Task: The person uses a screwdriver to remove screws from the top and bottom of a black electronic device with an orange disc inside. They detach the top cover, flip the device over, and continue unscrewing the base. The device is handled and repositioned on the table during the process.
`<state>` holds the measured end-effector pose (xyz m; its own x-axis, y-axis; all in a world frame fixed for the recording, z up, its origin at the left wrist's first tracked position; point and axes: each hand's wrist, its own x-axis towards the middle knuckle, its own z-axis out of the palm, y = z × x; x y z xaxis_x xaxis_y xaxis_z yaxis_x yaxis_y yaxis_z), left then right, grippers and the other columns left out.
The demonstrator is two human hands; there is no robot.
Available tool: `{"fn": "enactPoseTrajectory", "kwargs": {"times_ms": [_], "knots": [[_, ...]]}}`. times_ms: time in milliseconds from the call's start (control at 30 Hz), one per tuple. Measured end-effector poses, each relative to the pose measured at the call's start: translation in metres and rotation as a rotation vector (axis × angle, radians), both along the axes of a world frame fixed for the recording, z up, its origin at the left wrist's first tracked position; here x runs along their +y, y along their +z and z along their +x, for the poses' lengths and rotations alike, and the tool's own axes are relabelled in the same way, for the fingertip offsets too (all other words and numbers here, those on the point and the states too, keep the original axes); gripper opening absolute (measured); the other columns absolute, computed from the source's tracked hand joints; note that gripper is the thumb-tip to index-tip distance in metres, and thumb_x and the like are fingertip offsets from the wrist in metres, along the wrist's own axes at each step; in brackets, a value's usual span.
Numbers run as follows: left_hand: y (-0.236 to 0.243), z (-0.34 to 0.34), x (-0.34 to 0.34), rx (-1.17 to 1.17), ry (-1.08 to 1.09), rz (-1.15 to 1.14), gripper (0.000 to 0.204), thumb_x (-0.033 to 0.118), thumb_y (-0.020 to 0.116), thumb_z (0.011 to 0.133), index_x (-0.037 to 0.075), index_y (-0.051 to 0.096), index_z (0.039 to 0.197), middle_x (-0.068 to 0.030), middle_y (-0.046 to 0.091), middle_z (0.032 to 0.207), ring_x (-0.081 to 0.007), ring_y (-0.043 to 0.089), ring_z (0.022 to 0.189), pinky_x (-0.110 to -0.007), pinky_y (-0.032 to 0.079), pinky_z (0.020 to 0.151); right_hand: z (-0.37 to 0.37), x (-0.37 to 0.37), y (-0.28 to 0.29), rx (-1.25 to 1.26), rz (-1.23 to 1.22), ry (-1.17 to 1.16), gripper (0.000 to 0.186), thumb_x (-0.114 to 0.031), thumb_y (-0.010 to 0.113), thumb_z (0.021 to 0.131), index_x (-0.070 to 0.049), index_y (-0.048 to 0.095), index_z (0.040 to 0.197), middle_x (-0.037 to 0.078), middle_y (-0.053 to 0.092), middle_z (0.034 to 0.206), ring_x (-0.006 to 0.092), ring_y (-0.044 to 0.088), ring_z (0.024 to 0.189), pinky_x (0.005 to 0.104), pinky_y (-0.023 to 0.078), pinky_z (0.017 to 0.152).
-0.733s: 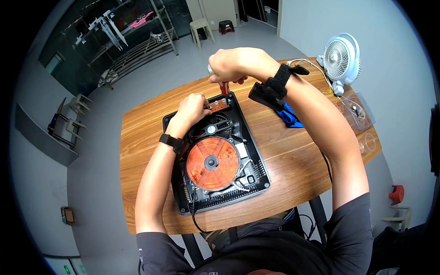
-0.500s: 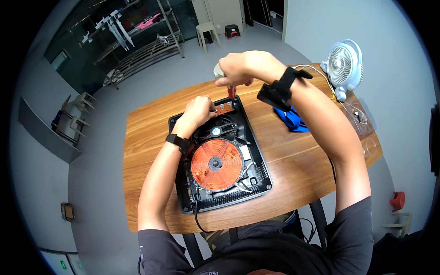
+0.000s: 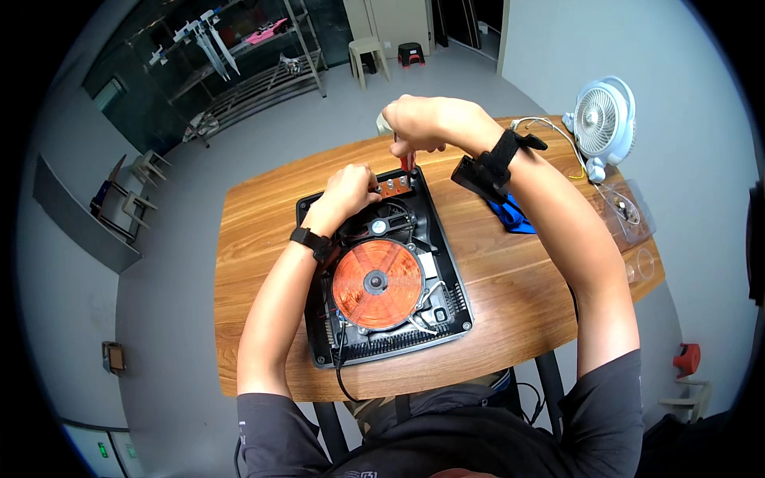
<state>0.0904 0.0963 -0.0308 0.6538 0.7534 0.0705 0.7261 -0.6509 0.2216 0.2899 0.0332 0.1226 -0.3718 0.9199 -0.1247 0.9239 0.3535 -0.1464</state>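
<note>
An opened induction cooker (image 3: pixel 460 291) lies on the table, its black housing showing a round copper coil (image 3: pixel 351 279) and a cooling fan (image 3: pixel 381 228). Along its far end sits a narrow orange-brown circuit board (image 3: pixel 393 188) with small silvery parts on it. My left hand (image 3: pixel 348 190) is closed at the board's left end, fingertips curled over it and partly hidden. My right hand (image 3: pixel 416 124) grips a screwdriver (image 3: pixel 408 162) with a red handle, held upright over the right end of the board. Its tip is too small to make out.
A blue cloth (image 3: pixel 511 215) lies right of the cooker, under my right forearm. A light-blue fan (image 3: pixel 599 119), cables and a clear plastic box (image 3: pixel 629 211) stand along the table's (image 3: pixel 263 239) right edge. A black cord (image 3: pixel 343 381) runs off the near edge.
My right hand has turned and shifted slightly, still on the screwdriver at the board's right end. My left hand stays at the board. The whole view has shifted a little.
</note>
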Motion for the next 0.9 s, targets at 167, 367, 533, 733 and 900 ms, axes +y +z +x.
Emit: {"fn": "enactPoseTrajectory", "kwargs": {"times_ms": [167, 367, 533, 733, 900], "knots": [[0.002, -0.005, 0.002, -0.002, -0.046, 0.018, 0.029, 0.023, 0.085, 0.080, 0.006, 0.078, 0.103, -0.0182, 0.076, 0.102, -0.0371, 0.071, 0.101, -0.046, 0.057, 0.089, -0.002, 0.005, -0.011, 0.047, 0.019, -0.013, 0.027, -0.010, 0.069, 0.087, 0.011, 0.063, 0.071, 0.019, 0.069, 0.066, 0.0266, 0.069, 0.055, 0.0377, 0.055, 0.047], [0.006, -0.020, -0.007, -0.164, -0.113, -0.055, 0.037, 0.019, 0.081, 0.084, 0.001, 0.074, 0.115, -0.0214, 0.075, 0.105, -0.0387, 0.070, 0.104, -0.045, 0.056, 0.092, 0.000, 0.002, -0.004, 0.001, 0.036, -0.060, 0.025, -0.021, 0.073, 0.089, 0.003, 0.077, 0.084, 0.018, 0.073, 0.071, 0.0277, 0.072, 0.065, 0.0389, 0.059, 0.061], [0.031, -0.057, -0.025, -0.134, -0.181, -0.031, 0.036, 0.016, 0.078, 0.085, 0.001, 0.073, 0.117, -0.0227, 0.074, 0.109, -0.0407, 0.070, 0.104, -0.046, 0.056, 0.091, 0.000, 0.013, -0.014, 0.049, 0.069, 0.015, 0.028, -0.016, 0.076, 0.086, 0.009, 0.066, 0.092, 0.025, 0.073, 0.080, 0.0343, 0.075, 0.075, 0.0421, 0.059, 0.063], [0.043, -0.150, -0.047, -0.084, -0.044, -0.076, 0.023, 0.009, 0.075, 0.086, -0.001, 0.075, 0.108, -0.0188, 0.075, 0.100, -0.0340, 0.072, 0.093, -0.041, 0.058, 0.084, 0.011, 0.022, -0.022, 0.090, 0.095, -0.033, 0.021, -0.010, 0.071, 0.083, 0.009, 0.063, 0.085, 0.026, 0.071, 0.080, 0.0356, 0.075, 0.078, 0.0405, 0.058, 0.068], [0.033, -0.230, -0.091, -0.012, 0.159, -0.149, 0.018, 0.007, 0.075, 0.088, -0.001, 0.075, 0.104, -0.0152, 0.075, 0.100, -0.0318, 0.072, 0.091, -0.040, 0.058, 0.083, 0.009, 0.016, -0.020, 0.159, 0.083, -0.007, 0.023, -0.011, 0.071, 0.083, 0.008, 0.059, 0.083, 0.025, 0.070, 0.076, 0.0328, 0.075, 0.076, 0.0391, 0.057, 0.067]]}}
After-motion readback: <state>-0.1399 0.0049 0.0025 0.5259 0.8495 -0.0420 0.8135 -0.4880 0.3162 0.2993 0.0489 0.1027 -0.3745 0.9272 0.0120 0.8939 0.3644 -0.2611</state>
